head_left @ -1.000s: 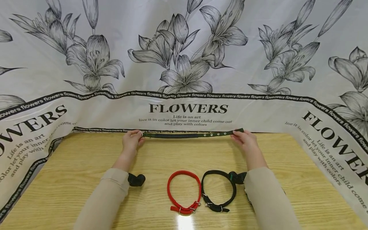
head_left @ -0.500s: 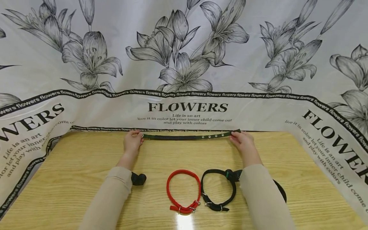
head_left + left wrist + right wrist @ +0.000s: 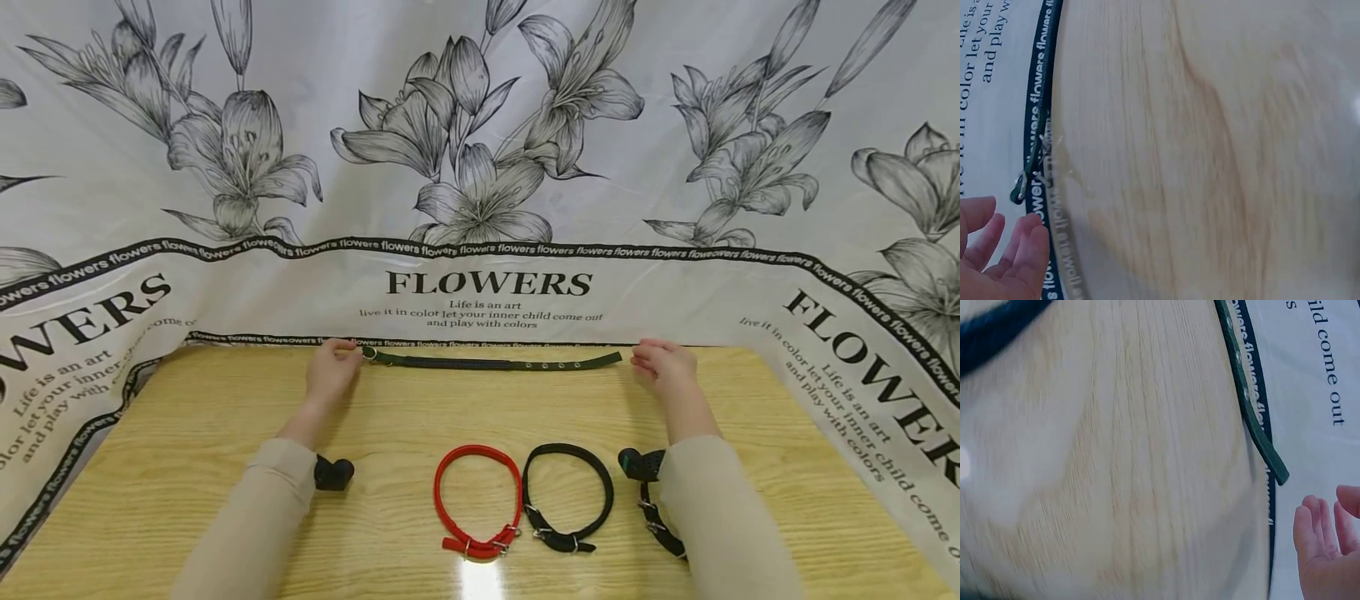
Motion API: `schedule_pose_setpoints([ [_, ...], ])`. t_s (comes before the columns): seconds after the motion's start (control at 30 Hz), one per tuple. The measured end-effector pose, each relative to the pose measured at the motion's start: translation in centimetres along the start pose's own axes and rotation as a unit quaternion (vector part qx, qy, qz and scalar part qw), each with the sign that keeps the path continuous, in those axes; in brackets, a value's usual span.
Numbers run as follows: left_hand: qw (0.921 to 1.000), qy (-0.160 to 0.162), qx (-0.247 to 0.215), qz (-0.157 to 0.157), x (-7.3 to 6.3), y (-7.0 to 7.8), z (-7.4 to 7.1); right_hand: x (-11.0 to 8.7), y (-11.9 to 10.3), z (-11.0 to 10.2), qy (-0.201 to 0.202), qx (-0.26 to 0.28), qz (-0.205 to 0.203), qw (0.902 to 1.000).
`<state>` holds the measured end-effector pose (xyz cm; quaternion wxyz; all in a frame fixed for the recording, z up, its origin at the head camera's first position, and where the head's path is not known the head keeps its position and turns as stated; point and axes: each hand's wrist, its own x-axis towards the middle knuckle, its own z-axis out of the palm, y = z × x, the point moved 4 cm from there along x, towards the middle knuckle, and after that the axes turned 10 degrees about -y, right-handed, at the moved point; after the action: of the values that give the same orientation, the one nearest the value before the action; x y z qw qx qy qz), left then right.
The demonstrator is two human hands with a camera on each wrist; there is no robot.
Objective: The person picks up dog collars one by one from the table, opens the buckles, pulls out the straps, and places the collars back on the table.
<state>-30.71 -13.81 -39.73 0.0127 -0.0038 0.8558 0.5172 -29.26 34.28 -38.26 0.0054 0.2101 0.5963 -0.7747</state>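
Observation:
A dark green collar [image 3: 457,363] with eyelets and metal rings lies stretched out along the far edge of the wooden table. At its ringed end is my left hand [image 3: 332,371]; in the left wrist view the fingers [image 3: 1034,250] are spread a little and apart from the metal ring [image 3: 1020,186]. Beyond the collar's plain tip [image 3: 1277,474], my right hand [image 3: 663,367] is held with relaxed fingers, a small gap away. Neither hand holds anything.
Nearer on the table, a red buckled collar [image 3: 480,449] and a black buckled collar [image 3: 570,448] lie in loops side by side. Another black collar [image 3: 662,529] is partly hidden under my right sleeve. A flower-printed cloth [image 3: 487,292] hangs behind the table.
Both hands have let go of the green collar and drawn outward, left and right. The collar, earlier stretched between them, now lies at the table's far edge.

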Motion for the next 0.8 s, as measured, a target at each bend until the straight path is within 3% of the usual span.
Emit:
schedule_pose_setpoints([
  [0.17,0.9983,-0.020,0.042,0.036,-0.7,0.9,-1.0,-1.0,-2.2,-0.5,-0.106,-0.097,-0.040,0.9888],
  [0.23,0.9968,-0.024,0.058,0.049,-1.1,1.1,-1.4,-2.6,-3.5,0.3,-0.129,-0.146,-0.047,0.9797],
  [0.5,0.9860,-0.078,0.100,0.108,-3.5,2.4,-1.6,-5.1,-5.3,1.4,-0.212,-0.221,-0.078,0.9489],
  [0.67,0.9753,-0.127,0.109,0.145,-5.4,3.1,-0.1,-6.8,-5.1,2.7,-0.237,-0.337,-0.114,0.9039],
  [0.8,0.9622,-0.175,0.116,0.174,-7.1,3.5,1.6,-8.3,-4.6,3.8,-0.257,-0.393,-0.146,0.8706],
])
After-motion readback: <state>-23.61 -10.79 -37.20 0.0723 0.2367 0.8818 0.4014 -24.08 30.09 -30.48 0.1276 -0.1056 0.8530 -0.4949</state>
